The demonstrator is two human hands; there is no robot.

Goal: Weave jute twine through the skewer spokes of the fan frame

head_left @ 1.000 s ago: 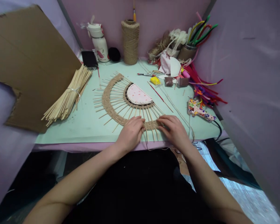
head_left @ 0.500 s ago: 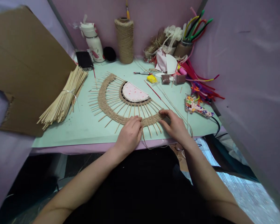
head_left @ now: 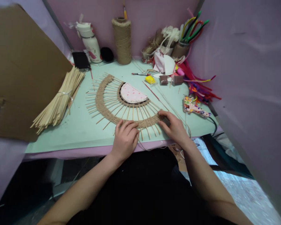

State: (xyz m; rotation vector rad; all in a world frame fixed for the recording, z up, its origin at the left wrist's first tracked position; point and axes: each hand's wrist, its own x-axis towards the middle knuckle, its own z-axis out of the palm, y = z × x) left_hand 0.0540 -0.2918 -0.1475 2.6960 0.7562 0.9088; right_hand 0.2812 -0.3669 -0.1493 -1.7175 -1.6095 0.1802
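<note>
A half-round fan of thin sticks and woven twine (head_left: 100,100) lies on the table, with a pink-spotted white half-circle (head_left: 132,93) at its centre. My left hand (head_left: 125,139) rests bent fingers over the near part of the woven outer band, closed on its edge; the thumb is hidden. A loose strand of twine (head_left: 142,146) hangs beside that hand, over the table's front edge. At the band's right end, my right hand (head_left: 174,126) pinches the weave between thumb and fingers. Bare stick ends poke out below the band between both hands.
Left, a tied bundle of sticks (head_left: 61,98) leans near a cardboard sheet (head_left: 25,62). Behind stand a bottle (head_left: 91,45) and a twine spool (head_left: 121,42). A flowered glue gun (head_left: 195,107), pipe cleaners (head_left: 201,78) and a paintbrush (head_left: 140,74) lie rightward.
My left hand has slid a little to the left along the band, its fingers somewhat more apart. My right hand stays at the band's right end. The whole view has shifted slightly.
</note>
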